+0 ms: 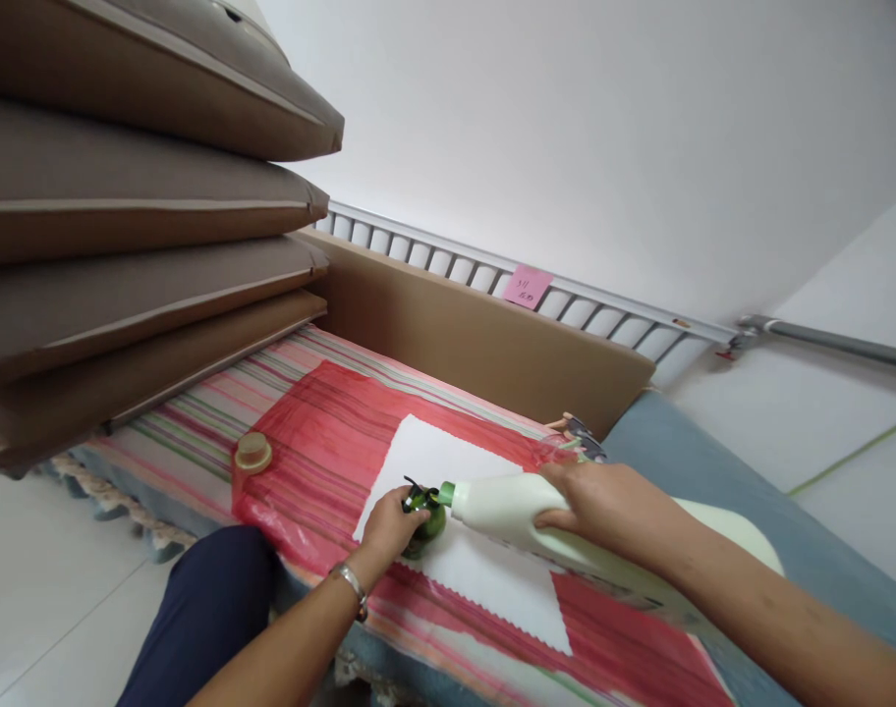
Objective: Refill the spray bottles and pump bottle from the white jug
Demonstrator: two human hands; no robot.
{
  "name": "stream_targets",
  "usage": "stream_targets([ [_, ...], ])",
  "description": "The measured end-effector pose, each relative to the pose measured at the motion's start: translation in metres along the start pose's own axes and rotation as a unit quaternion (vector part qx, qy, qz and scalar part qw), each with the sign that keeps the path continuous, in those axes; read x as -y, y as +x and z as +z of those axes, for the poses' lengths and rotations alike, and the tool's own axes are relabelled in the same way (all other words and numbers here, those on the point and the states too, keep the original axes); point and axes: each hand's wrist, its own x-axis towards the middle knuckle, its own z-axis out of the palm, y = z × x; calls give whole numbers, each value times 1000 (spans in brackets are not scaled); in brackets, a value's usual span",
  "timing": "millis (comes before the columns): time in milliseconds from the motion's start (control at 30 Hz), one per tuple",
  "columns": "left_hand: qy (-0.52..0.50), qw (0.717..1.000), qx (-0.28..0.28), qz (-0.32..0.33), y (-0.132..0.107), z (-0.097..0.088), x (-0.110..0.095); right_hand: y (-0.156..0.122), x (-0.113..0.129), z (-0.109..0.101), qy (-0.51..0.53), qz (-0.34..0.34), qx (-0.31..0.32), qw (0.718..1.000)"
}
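Head camera shows me my right hand (602, 506) clamped around a large white plastic bottle (503, 509), tipped sideways, its green neck meeting a small round green bottle (431, 520). My left hand (387, 527) wraps its fingers around that small bottle, which stands on a white zigzag-edged cloth (433, 462).

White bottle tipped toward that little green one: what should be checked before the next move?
1. Grip: the right hand wraps the white bottle around its body: ok.
2. Support: the left hand holds the small green bottle on the white sheet: ok.
3. Green neck of the white bottle lined up with the small one's mouth: cannot tell, fingers hide it.
4. Spills on the white sheet: ok, none visible.
5. Loose parts: the round cap lies apart on the red sheet, away from both hands: ok.
6. Level inside the small green bottle: cannot tell.
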Motion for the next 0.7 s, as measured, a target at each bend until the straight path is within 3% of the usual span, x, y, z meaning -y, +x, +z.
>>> stream_targets([
  [700,5,1000,0,11,-2,-1,-1,4,1,-1,-35,-20,-22,999],
])
